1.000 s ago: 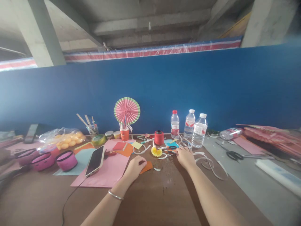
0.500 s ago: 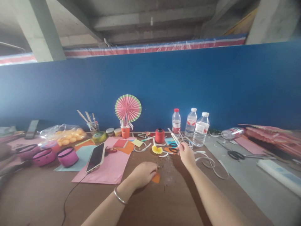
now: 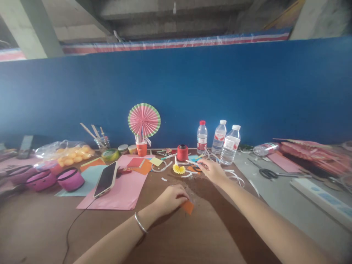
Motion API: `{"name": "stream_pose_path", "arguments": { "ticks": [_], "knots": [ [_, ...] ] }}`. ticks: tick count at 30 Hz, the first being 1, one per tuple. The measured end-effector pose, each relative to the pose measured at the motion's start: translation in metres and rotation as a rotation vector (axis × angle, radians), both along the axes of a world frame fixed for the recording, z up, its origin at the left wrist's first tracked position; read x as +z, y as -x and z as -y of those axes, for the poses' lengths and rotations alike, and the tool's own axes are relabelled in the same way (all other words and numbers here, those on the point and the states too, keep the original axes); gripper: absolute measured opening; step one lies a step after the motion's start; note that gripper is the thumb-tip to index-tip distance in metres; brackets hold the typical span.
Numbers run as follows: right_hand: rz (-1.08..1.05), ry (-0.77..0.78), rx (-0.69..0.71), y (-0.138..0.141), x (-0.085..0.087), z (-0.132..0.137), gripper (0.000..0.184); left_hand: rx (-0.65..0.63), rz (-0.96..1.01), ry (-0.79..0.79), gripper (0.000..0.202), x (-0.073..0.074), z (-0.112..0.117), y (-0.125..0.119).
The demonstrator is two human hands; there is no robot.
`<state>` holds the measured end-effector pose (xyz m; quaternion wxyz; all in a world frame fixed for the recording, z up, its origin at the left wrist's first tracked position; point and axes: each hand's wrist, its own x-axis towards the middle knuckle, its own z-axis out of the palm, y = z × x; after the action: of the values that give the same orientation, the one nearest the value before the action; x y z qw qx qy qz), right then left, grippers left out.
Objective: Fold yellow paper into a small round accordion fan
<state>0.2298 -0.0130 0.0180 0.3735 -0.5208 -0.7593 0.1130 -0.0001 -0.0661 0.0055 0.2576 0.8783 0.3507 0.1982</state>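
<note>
My left hand (image 3: 173, 199) is closed on a small square of orange paper (image 3: 187, 207), pinched between thumb and fingers low over the brown table (image 3: 217, 234). Past it, my right hand (image 3: 211, 171) pinches a thin white strip (image 3: 191, 162) that points left; whether it is paper or a stick I cannot tell. Dark-handled scissors (image 3: 195, 169) lie by the right fingertips, partly hidden. A pleated yellow paper piece (image 3: 179, 169) rests between the hands, in front of a red thread spool (image 3: 182, 152). White paper scraps (image 3: 186, 175) lie beside it.
Three water bottles (image 3: 202, 137) stand at the back. A pleated pink-and-green fan (image 3: 144, 120) stands in an orange cup (image 3: 142, 148). On the left are a phone (image 3: 106, 179) with a cable, pink paper (image 3: 123, 196) and pink containers (image 3: 70, 179). Scissors (image 3: 268, 173) and a power strip (image 3: 324, 200) lie right.
My right hand has lowered and turned leftward, bringing the white strip down from upright to nearly level. My left hand has tilted the orange paper up off the table. The view has shifted slightly.
</note>
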Motion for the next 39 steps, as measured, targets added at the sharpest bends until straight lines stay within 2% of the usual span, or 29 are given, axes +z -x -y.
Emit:
{"name": "stream_pose_path", "arguments": {
  "ticks": [2,5,7,9,11,20,26,29,33,39],
  "knots": [
    [-0.020,0.017,-0.013,-0.002,-0.010,0.000,0.025,0.004,-0.081,-0.063,0.020,-0.004,-0.001,-0.011],
    [-0.075,0.042,-0.012,-0.004,-0.027,0.002,0.028,0.058,-0.152,-0.179,0.021,-0.002,-0.007,-0.013],
    [-0.101,0.052,0.009,-0.006,-0.035,0.003,0.027,-0.026,-0.156,-0.149,0.022,0.005,-0.011,-0.007],
    [-0.127,0.055,0.049,-0.008,-0.040,0.003,0.025,-0.141,-0.168,-0.083,0.032,0.011,-0.015,-0.001],
    [-0.155,0.070,0.066,-0.010,-0.042,0.003,0.025,-0.151,-0.185,-0.039,0.038,0.015,-0.018,0.003],
    [-0.286,0.188,0.150,-0.017,-0.040,0.003,0.021,0.033,-0.110,0.100,0.024,0.005,-0.026,0.005],
    [-0.303,0.291,0.298,-0.027,-0.034,0.006,0.013,0.076,-0.085,0.081,0.020,0.007,-0.025,0.004],
    [-0.303,0.295,0.336,-0.032,-0.032,0.006,0.011,0.183,-0.061,0.042,0.025,0.004,-0.027,0.006],
    [-0.214,0.286,0.376,-0.031,-0.030,0.007,0.011,0.284,-0.071,-0.016,0.033,0.002,-0.029,0.008],
    [0.007,0.205,0.337,-0.028,-0.034,0.006,0.010,0.258,-0.086,-0.065,0.026,0.005,-0.028,0.007]
  ]
}}
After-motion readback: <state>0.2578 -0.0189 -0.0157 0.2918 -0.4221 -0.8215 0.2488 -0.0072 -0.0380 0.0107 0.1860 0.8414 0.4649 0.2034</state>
